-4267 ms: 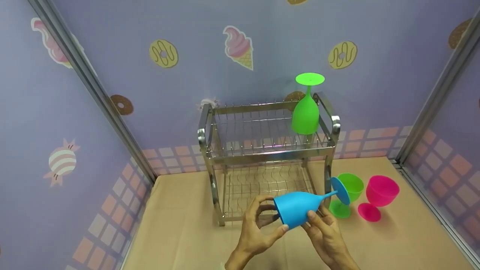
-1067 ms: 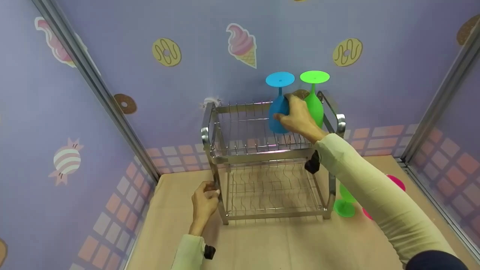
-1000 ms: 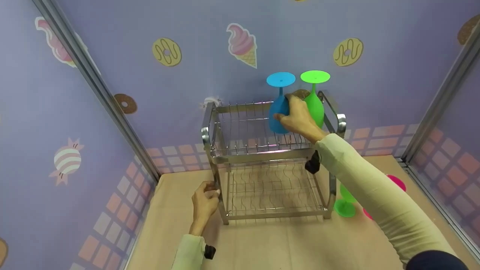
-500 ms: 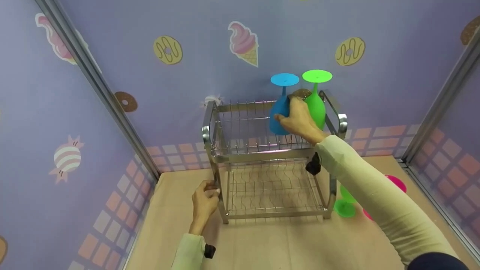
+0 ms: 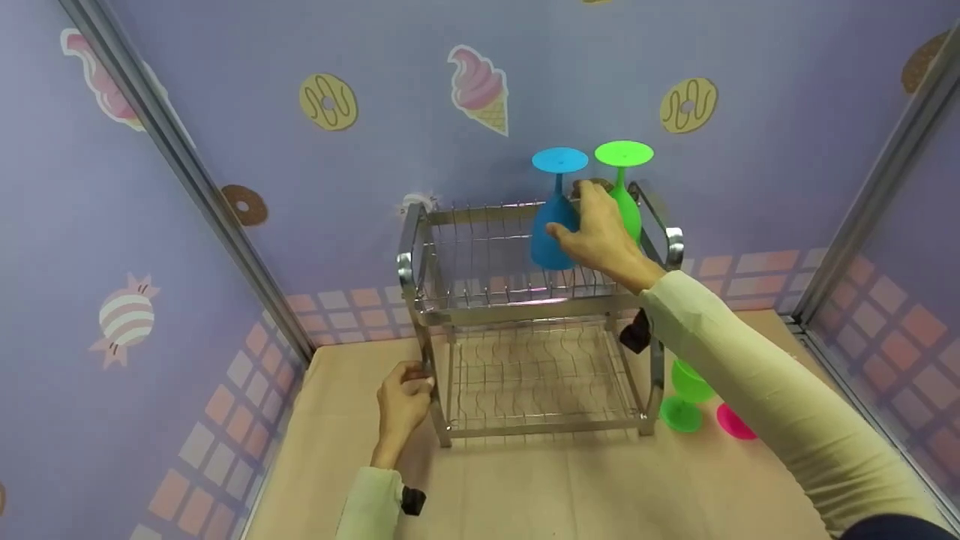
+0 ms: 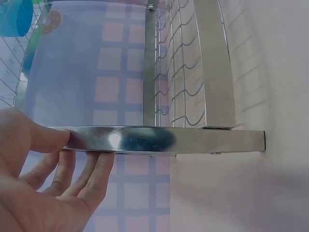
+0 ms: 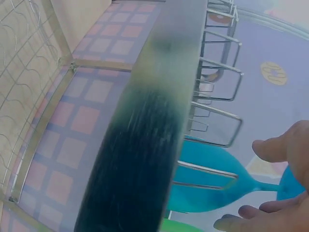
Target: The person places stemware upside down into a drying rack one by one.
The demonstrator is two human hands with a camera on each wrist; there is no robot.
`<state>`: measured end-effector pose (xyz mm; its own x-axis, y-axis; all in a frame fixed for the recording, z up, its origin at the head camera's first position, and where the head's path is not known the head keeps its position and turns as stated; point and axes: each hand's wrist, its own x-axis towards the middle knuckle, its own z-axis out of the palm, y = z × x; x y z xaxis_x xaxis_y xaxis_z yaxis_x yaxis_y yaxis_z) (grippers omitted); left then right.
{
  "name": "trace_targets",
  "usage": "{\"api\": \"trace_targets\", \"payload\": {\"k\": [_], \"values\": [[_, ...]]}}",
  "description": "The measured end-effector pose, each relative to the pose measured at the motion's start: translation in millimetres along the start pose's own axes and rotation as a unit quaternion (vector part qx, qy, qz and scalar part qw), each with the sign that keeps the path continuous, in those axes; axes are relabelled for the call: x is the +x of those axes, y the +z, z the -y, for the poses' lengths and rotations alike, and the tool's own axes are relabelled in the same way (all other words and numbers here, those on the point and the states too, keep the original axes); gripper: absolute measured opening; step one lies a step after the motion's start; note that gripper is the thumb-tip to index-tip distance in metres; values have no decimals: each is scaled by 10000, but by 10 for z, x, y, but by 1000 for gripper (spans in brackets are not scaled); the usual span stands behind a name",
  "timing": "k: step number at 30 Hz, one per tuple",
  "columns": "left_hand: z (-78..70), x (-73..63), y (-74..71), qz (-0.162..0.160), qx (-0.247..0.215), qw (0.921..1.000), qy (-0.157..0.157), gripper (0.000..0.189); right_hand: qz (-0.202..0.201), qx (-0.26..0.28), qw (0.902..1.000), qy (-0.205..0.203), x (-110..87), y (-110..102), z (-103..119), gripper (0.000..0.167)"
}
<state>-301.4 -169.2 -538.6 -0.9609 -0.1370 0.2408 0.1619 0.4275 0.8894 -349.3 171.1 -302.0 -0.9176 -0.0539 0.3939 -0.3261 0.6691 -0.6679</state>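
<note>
A blue plastic goblet (image 5: 551, 251) stands upside down on the upper tier of a metal two-tier dish rack (image 5: 525, 309). Beside it on the right is an inverted green goblet (image 5: 628, 214), partly behind my right hand (image 5: 606, 234). That hand is at the blue goblet's right side, thumb and fingers spread. In the right wrist view, the thumb and fingers stand apart around the blue goblet (image 7: 203, 199), with a gap to it. My left hand (image 5: 403, 405) grips the rack's left front leg; the left wrist view has its thumb and fingers on either side of the metal bar (image 6: 193, 140).
Right of the rack, a short-stemmed green cup (image 5: 691, 381) stands on the cloth-covered table (image 5: 517, 487). A pink cup (image 5: 735, 422) is mostly hidden by my right sleeve. Patterned walls and metal posts enclose the space.
The blue goblet went from both hands, tilted, to inverted on the rack. My left hand went to the rack's leg. Within the last half second my right fingers loosened from the goblet.
</note>
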Motion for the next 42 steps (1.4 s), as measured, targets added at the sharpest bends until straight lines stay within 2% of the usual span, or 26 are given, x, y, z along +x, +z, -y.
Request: {"api": "trace_targets", "payload": {"k": [8,16,21,25,29,33,42], "values": [[8,12,-32,-22,8,10000,47,26,-327,302,9980,-447,-263,-194,-45,60],[35,-16,30,-176,91,9988,456,23,-321,166,9972,-658,-703,-659,-235,58],[52,-7,26,-252,43,9983,531,23,-329,27,9973,-653,-948,-952,-304,59],[60,3,26,-183,-53,9983,553,23,-644,-70,9939,-895,-1179,-1157,-442,59],[69,3,42,-153,-71,9988,449,23,-1069,-92,9877,-1141,-1471,-1297,-698,59],[64,0,49,-147,149,9987,458,23,-1247,-157,9875,-956,-1704,-1381,-957,60],[44,7,65,-143,468,9977,466,24,-1298,-96,9908,-382,-2002,-1398,-1434,60]]}}
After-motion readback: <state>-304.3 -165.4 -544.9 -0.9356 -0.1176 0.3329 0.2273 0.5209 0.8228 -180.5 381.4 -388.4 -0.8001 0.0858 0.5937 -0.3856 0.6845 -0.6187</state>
